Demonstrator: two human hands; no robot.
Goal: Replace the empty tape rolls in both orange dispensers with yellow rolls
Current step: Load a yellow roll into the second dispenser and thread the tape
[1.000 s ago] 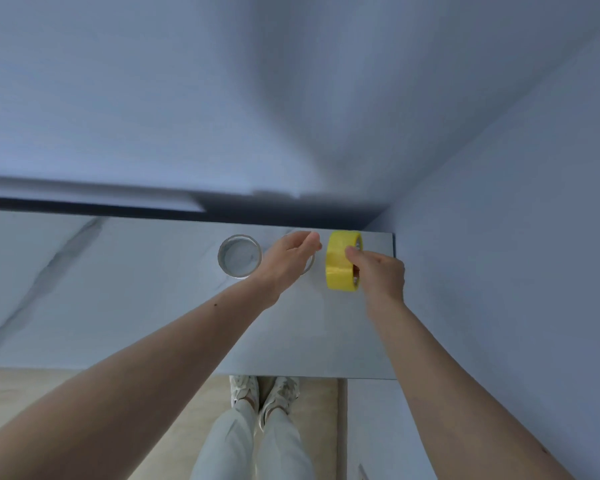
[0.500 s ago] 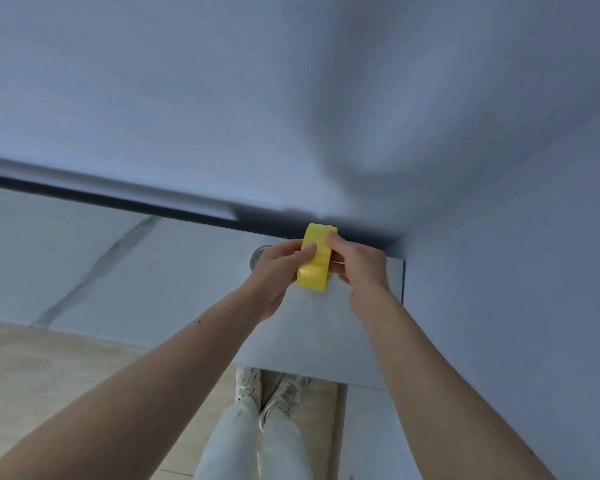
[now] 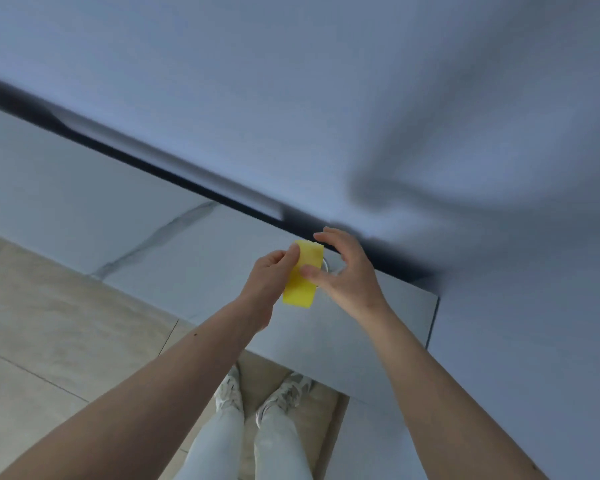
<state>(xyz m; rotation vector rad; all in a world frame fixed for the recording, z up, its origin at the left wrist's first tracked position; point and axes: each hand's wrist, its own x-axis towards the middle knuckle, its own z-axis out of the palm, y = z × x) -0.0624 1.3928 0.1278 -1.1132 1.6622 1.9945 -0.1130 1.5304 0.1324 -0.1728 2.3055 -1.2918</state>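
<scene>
A yellow tape roll (image 3: 300, 282) is held edge-on above the pale marble table (image 3: 194, 258). My left hand (image 3: 269, 277) grips its left side. My right hand (image 3: 343, 271) has its thumb on the roll's face while the other fingers spread above it. A sliver of an empty clear tape ring (image 3: 325, 264) peeks out behind the roll, mostly hidden. No orange dispenser is in view.
The table ends at a corner (image 3: 433, 299) on the right, against a plain wall (image 3: 534, 341). A dark gap (image 3: 174, 176) runs along the table's back edge. Beige floor tiles (image 3: 49, 341) and my shoes (image 3: 264, 393) lie below.
The camera swung left and tilted. The roll passed from my right hand's grip into both hands, moved left over the empty rings, and my right fingers have opened.
</scene>
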